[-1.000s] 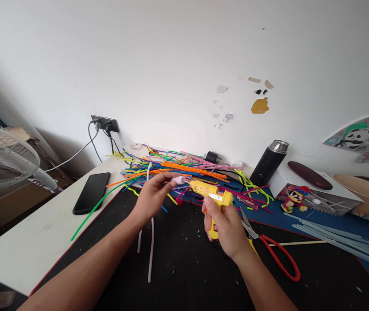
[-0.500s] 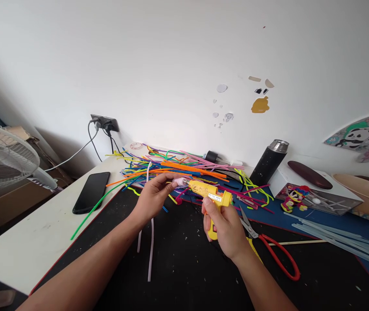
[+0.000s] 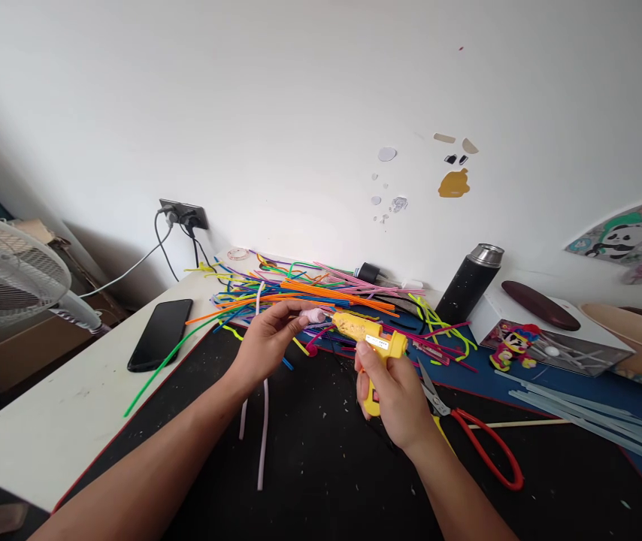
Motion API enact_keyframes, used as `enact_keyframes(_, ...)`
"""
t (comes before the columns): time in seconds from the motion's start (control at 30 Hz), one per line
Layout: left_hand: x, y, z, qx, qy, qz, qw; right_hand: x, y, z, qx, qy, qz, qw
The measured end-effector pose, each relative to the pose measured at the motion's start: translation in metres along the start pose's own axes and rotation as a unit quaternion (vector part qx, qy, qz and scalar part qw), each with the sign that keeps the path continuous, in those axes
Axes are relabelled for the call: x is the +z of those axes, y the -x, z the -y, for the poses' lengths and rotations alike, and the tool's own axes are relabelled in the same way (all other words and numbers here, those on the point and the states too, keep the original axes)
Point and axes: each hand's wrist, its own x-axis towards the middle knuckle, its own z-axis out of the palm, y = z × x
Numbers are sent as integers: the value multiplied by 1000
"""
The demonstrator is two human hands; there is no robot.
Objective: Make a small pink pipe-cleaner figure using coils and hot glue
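Near edge: the black mat (image 3: 326, 481) in front of you lies bare but for crumbs, so your hands pass freely there.
Ahead: the pipe cleaner pile (image 3: 310, 289) blocks the way to the wall.
Right: the scissors (image 3: 476, 432) lie just beside your right hand (image 3: 394, 394); the flask (image 3: 467, 284) stands upright behind.
Left: the phone (image 3: 160, 334) lies on white tabletop (image 3: 62, 421), well apart from your left hand (image 3: 264, 342).

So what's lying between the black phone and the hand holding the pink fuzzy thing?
In the head view, a long green pipe cleaner lies on the white table between the black phone and the left hand.
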Motion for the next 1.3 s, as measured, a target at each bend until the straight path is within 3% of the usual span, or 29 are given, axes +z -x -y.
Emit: enact_keyframes(1.3,2,-1,-1,-20,42,-30,998,4,3,5,7,-1,9,1000)
